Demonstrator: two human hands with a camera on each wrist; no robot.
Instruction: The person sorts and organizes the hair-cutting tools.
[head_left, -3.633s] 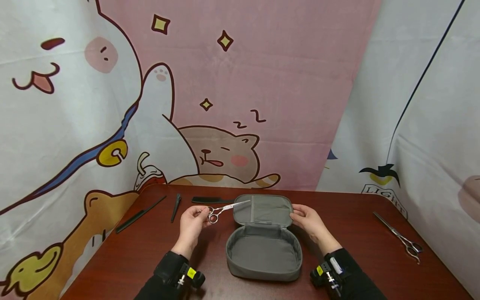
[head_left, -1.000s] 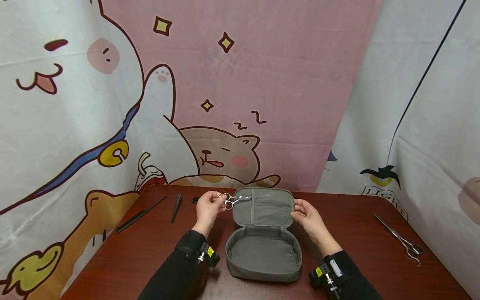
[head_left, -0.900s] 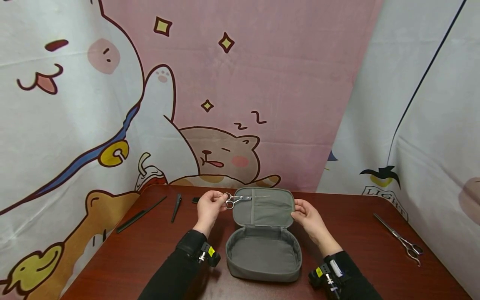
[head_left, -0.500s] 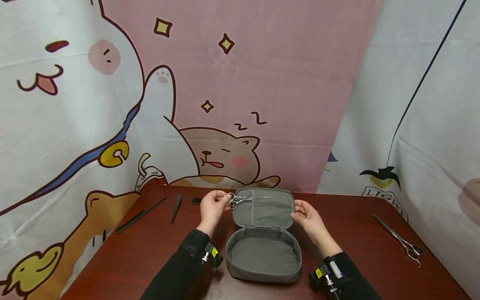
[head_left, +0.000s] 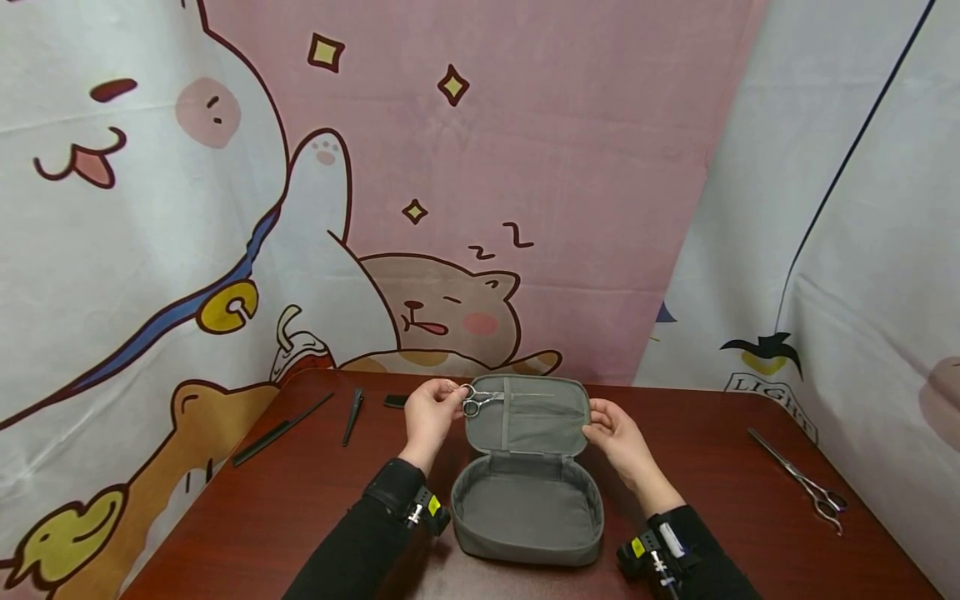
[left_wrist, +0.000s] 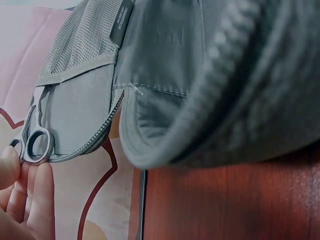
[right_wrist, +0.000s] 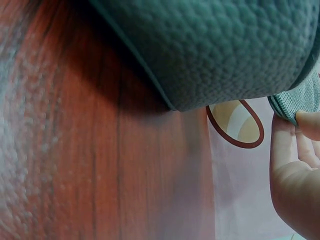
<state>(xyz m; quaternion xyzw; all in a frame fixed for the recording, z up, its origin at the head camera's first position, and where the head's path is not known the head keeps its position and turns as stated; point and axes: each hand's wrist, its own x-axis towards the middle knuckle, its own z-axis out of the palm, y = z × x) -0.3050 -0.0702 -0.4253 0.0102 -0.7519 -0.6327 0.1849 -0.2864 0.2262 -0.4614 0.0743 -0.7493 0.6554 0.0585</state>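
A grey zip case (head_left: 528, 557) stands open on the table, its lid (head_left: 551, 433) raised at the back with a mesh pocket (left_wrist: 82, 47) inside. My left hand (head_left: 431, 421) pinches the finger rings of silver scissors (head_left: 480, 403) at the lid's left edge. In the left wrist view the scissors' blades go in under the mesh pocket's edge, and the rings stay outside. My right hand (head_left: 617, 437) pinches the lid's right edge between thumb and fingers, also seen in the right wrist view, where the case's textured side fills the top.
Left on the table (head_left: 300, 500) lie a thin black comb (head_left: 281, 431) and a black hair clip (head_left: 352, 417). Another black comb (head_left: 394, 401) is mostly hidden behind my left hand. A second pair of scissors (head_left: 802, 481) lies at the far right. A printed cloth hangs behind.
My left hand has brought the scissors from left of the lid rightward, and their blades have slid into the mesh pocket. The lid has tipped up slightly; my right hand keeps its grip there.
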